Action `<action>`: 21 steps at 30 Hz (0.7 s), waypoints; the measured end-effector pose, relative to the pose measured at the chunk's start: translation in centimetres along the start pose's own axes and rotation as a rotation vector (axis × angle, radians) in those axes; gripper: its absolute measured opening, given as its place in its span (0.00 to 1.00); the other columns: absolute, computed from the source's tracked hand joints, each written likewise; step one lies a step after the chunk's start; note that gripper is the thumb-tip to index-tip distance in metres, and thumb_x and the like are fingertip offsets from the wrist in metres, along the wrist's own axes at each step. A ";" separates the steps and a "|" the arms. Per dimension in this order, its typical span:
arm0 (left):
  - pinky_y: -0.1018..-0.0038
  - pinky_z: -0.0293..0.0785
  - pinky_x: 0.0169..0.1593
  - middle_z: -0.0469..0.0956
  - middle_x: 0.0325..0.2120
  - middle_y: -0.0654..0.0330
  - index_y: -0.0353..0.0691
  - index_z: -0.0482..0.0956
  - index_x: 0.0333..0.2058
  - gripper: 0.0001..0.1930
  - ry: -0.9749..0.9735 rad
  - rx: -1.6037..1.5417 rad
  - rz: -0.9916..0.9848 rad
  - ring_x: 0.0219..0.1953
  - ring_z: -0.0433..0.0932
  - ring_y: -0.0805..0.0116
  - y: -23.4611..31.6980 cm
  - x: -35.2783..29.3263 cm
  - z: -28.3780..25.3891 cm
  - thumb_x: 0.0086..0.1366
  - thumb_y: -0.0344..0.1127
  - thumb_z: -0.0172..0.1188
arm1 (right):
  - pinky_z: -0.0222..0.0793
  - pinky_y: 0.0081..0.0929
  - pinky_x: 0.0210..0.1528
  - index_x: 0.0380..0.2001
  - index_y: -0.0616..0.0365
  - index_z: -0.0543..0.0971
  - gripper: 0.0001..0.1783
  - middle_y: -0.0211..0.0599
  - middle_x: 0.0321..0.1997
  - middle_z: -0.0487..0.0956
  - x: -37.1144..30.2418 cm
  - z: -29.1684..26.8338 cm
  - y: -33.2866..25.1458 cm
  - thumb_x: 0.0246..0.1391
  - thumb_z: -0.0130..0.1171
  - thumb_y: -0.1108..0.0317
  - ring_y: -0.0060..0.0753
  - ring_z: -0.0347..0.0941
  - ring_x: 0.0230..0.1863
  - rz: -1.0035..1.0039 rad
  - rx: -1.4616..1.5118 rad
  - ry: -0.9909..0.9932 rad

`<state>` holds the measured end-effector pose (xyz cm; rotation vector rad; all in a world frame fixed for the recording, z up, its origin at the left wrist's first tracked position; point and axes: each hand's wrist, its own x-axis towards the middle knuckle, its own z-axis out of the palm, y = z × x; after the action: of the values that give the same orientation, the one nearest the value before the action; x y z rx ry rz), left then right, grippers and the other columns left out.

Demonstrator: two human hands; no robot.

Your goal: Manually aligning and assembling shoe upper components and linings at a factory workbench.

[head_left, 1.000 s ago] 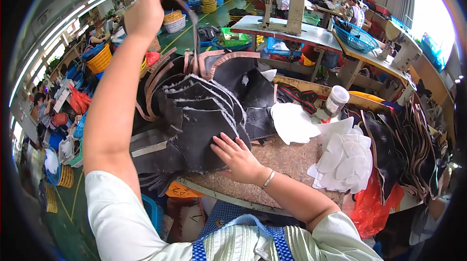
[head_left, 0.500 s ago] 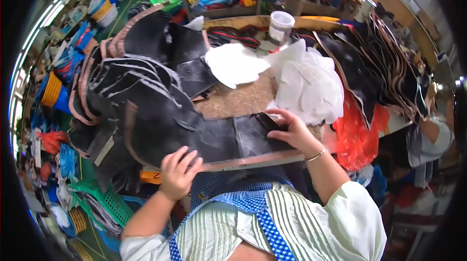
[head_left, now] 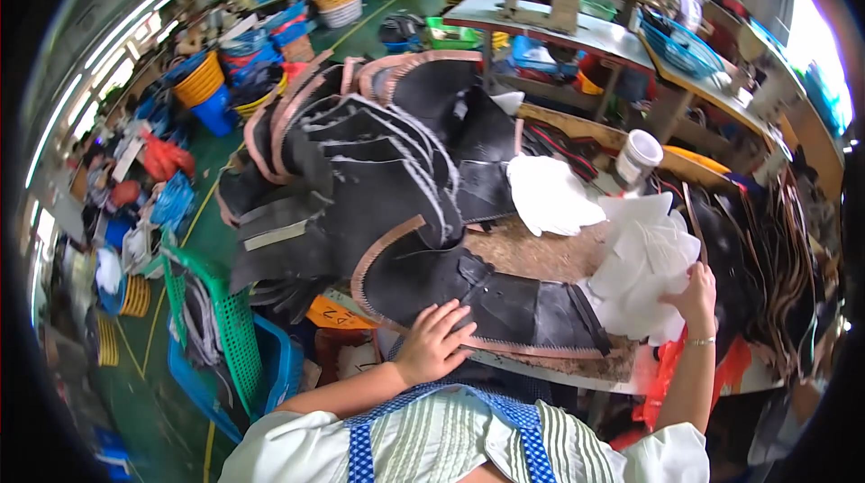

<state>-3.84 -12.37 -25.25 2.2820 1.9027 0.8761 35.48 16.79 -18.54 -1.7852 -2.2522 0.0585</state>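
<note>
A black leather piece (head_left: 505, 312) with a pinkish stitched border lies along the near edge of the worktable. My left hand (head_left: 434, 343) rests flat on its near border, fingers stretched out. To the right is a loose heap of thin white cut pieces (head_left: 635, 262). At that heap's right edge is my right hand (head_left: 694, 298), its thumb spread toward the sheets and away from the fingers. It appears to touch the white pieces, with nothing visibly lifted. A brighter white piece (head_left: 551, 195) lies farther back, beside black leather.
Layered black leather pieces (head_left: 378, 177) cover the table's left side; more hang in a stack (head_left: 775, 258) at the right. A white tub (head_left: 638, 157) stands at the back. Red plastic (head_left: 662, 384) hangs below my right hand. A green basket (head_left: 239, 339) stands at lower left.
My right hand has let go of the leather piece's right end and moved over to the white heap. My left hand stays on the leather's near edge. The view has swung left.
</note>
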 end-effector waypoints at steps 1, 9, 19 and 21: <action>0.51 0.59 0.61 0.68 0.58 0.52 0.42 0.77 0.50 0.22 -0.016 -0.006 -0.016 0.63 0.63 0.49 0.4 0.0 -0.4 0.58 0.42 0.63 | 0.68 0.38 0.52 0.40 0.61 0.72 0.43 0.45 0.43 0.73 -0.1 -0.2 -1.0 0.14 0.82 0.64 0.50 0.69 0.48 0.029 -0.058 0.035; 0.54 0.60 0.63 0.63 0.63 0.49 0.42 0.72 0.58 0.27 0.083 -0.015 0.184 0.66 0.60 0.52 3.7 2.1 -0.1 0.61 0.44 0.62 | 0.65 0.41 0.44 0.27 0.58 0.76 0.06 0.38 0.33 0.74 -4.5 1.5 -2.6 0.44 0.62 0.73 0.46 0.70 0.40 -0.171 -0.095 0.402; 0.57 0.60 0.64 0.72 0.57 0.53 0.38 0.77 0.49 0.23 -0.193 -0.207 0.101 0.63 0.67 0.57 1.4 2.8 0.4 0.60 0.45 0.62 | 0.78 0.22 0.37 0.47 0.68 0.74 0.15 0.39 0.38 0.81 -11.0 -1.2 -5.0 0.61 0.58 0.68 0.28 0.79 0.35 0.281 0.830 0.736; 0.58 0.64 0.62 0.75 0.53 0.52 0.37 0.77 0.49 0.21 -0.169 -0.288 0.073 0.59 0.71 0.56 0.9 3.5 0.0 0.60 0.42 0.63 | 0.77 0.20 0.31 0.41 0.63 0.77 0.11 0.36 0.38 0.81 -9.6 -1.2 -5.1 0.62 0.58 0.66 0.26 0.79 0.33 0.367 1.325 0.632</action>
<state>-2.73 -9.36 -23.57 2.1863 1.5246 0.8689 32.87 6.21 -18.12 -1.1260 -0.9224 0.7320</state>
